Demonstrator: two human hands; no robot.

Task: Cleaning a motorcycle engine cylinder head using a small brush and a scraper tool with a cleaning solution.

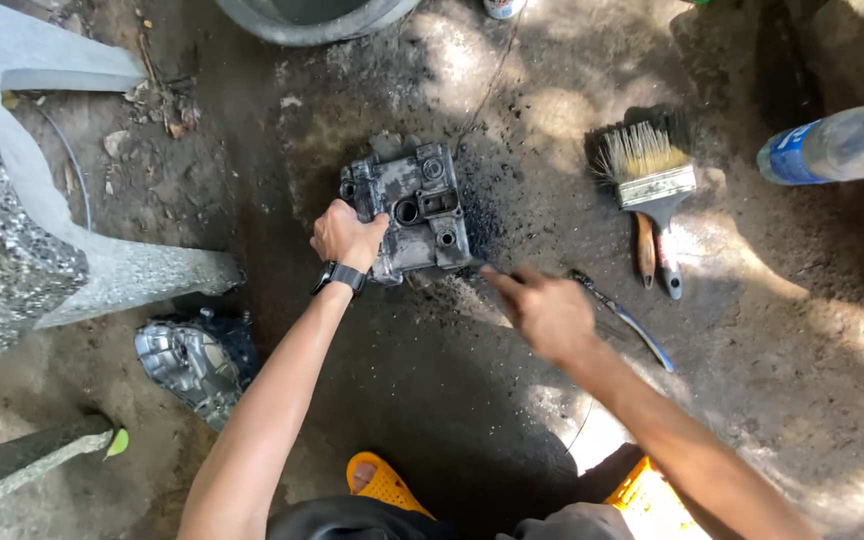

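- the grimy metal engine cover (414,208) lies flat on the dirt floor (792,380), in the middle of a dark oily stain, just ahead of my feet in orange sandals (382,480).
- my left hand (347,236) clamps the cover's near left corner, fingers curled over the edge; i judge this is to pin it so it does not slide while being worked on.
- my right hand (549,312) is closed on a thin dark tool (472,267) whose tip touches the cover's near right edge; the hand is blurred, so i cannot tell what kind of tool it is.
- a wide paintbrush (649,185) and a slim metal hand tool (620,315) lie just right of that hand, within easy reach.
- a plastic bottle (832,145) lies further right; a second shiny metal casing (192,365) sits well apart at left, beside a concrete bench (42,250).
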